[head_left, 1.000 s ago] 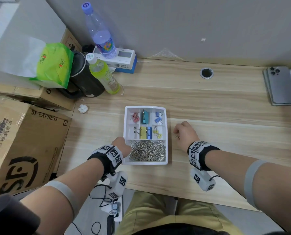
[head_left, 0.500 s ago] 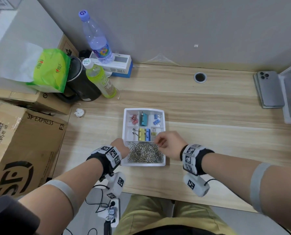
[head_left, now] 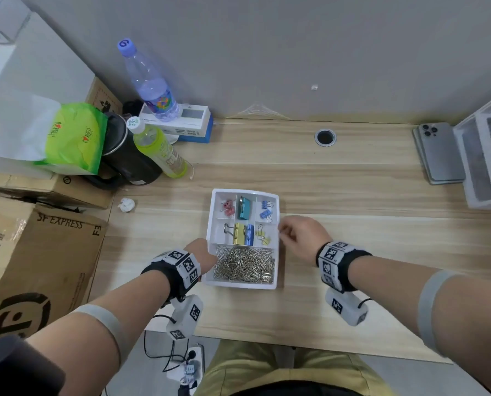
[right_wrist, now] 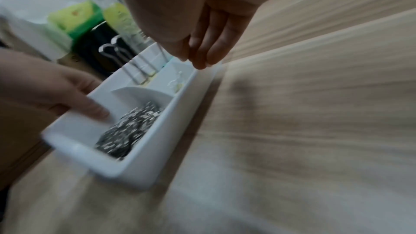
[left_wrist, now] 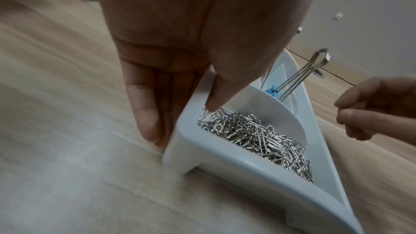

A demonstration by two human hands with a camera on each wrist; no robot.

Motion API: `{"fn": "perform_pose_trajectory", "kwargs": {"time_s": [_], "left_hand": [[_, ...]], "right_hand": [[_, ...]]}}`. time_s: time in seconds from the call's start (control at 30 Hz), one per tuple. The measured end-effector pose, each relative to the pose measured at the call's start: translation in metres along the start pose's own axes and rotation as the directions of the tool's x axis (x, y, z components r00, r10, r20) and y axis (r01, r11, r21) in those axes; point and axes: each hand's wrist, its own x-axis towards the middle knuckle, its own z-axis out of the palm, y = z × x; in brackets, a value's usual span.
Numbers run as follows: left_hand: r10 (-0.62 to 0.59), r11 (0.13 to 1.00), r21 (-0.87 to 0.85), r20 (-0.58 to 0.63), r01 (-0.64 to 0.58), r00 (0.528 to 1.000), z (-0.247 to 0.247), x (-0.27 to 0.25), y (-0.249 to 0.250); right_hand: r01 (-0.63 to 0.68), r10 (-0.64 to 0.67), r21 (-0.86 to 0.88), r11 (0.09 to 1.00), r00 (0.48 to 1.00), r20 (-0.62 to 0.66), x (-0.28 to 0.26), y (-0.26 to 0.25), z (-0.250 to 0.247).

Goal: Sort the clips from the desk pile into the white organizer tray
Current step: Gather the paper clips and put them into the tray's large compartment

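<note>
Left hand (head_left: 200, 252) pinches the left wall of the tray (head_left: 244, 284) on the surface, right hand (head_left: 301, 237) curled beside its right rim, contents unclear; sorting looks nearly done, next likely a final check.

Soft even light; right wrist view motion-blurred.

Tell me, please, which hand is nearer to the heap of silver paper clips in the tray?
Left. The left hand grips the tray wall beside the paper clips; the right hand hovers at the tray's right edge, further back.
</note>
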Motion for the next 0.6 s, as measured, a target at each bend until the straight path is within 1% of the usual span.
{"fn": "perform_pose_trajectory", "kwargs": {"time_s": [0.1, 0.2, 0.23, 0.3, 0.37, 0.4, 0.47, 0.53, 0.6], "left_hand": [[0.041, 0.995, 0.096, -0.023, -0.039, 0.999, -0.006, 0.004, 0.007], [0.116, 0.971, 0.216, -0.032, -0.106, 0.993, -0.014, 0.012, 0.019], [0.148, 0.958, 0.254, -0.032, -0.135, 0.988, -0.018, 0.013, 0.025], [0.203, 0.919, 0.351, -0.030, -0.180, 0.979, -0.027, 0.016, 0.036], [0.213, 0.892, 0.422, -0.072, -0.163, 0.974, -0.037, 0.020, 0.047], [0.200, 0.895, 0.425, -0.113, -0.135, 0.973, -0.042, 0.022, 0.052], [0.142, 0.931, 0.361, -0.227, -0.052, 0.964, -0.049, 0.029, 0.058], [0.070, 0.972, 0.233, -0.337, 0.011, 0.939, -0.055, 0.035, 0.064], [0.019, 0.995, 0.095, -0.400, 0.021, 0.916, -0.060, 0.039, 0.070]], "right_hand": [[-0.098, 0.097, -0.010, 0.995, 0.994, -0.059, 0.013, 0.016, -0.019], [-0.203, 0.201, -0.020, 0.979, 0.977, -0.069, 0.025, 0.024, -0.030], [-0.227, 0.224, -0.051, 0.972, 0.973, -0.062, 0.029, 0.027, -0.032], [-0.256, 0.259, -0.157, 0.954, 0.966, -0.001, 0.035, 0.032, -0.035], [-0.268, 0.287, -0.235, 0.934, 0.957, 0.051, 0.037, 0.035, -0.038], [-0.276, 0.300, -0.254, 0.927, 0.952, 0.061, 0.038, 0.036, -0.040], [-0.311, 0.334, -0.267, 0.912, 0.942, 0.044, 0.040, 0.037, -0.045], [-0.372, 0.387, -0.257, 0.892, 0.922, 0.008, 0.043, 0.039, -0.052], [-0.423, 0.431, -0.233, 0.876, 0.902, -0.018, 0.049, 0.042, -0.059]]}}
